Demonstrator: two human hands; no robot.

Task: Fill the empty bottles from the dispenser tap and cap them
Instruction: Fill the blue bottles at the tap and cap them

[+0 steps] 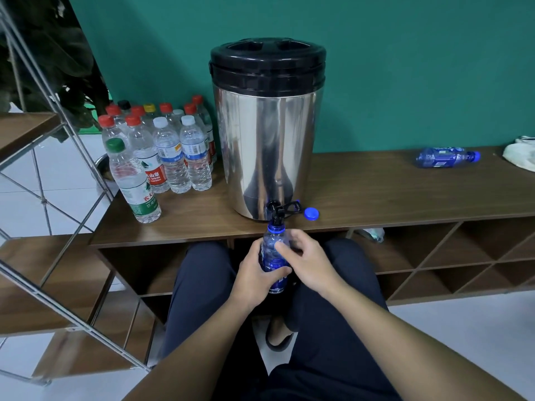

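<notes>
A steel dispenser [267, 134] with a black lid stands on the wooden counter [376, 192]. Its black tap [276, 211] juts over the front edge. An uncapped blue bottle [273, 250] is held upright right under the tap, its mouth at the spout. My left hand [254, 273] grips the bottle's body from the left. My right hand [307, 261] holds it from the right, fingers curled over its shoulder. The bottle's blue cap [311, 213] lies on the counter just right of the tap. Whether water flows is not visible.
Several capped clear bottles [162, 149] stand in a cluster left of the dispenser. Another blue bottle [447, 157] lies on its side at the counter's right, near a pale bag [521, 153]. A metal-framed shelf [43, 198] fills the left. Cubby shelves [451, 256] sit below the counter.
</notes>
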